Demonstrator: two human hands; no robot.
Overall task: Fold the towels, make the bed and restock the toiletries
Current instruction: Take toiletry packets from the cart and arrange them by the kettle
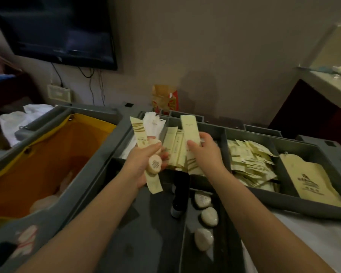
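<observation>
I stand over a grey housekeeping cart tray point(222, 138) divided into compartments. My left hand point(146, 164) grips a bundle: a long cream toiletry packet point(140, 138), a white packet point(153, 124) behind it and a round wrapped soap point(154, 164). My right hand point(205, 152) pinches another long cream packet point(190, 133) upright over the compartment of similar packets point(172, 148). Several small cream sachets point(250, 162) fill the middle compartment. Flat cream bags point(311, 180) lie in the right one. Three round soaps point(209, 216) sit in a front slot.
A yellow laundry bag point(47, 158) hangs open in the cart's left bin. A dark bottle point(179, 196) stands below the tray. A wall-mounted TV point(57, 30) and cables are behind, a paper bag point(164, 99) by the wall, and a counter point(329, 81) at right.
</observation>
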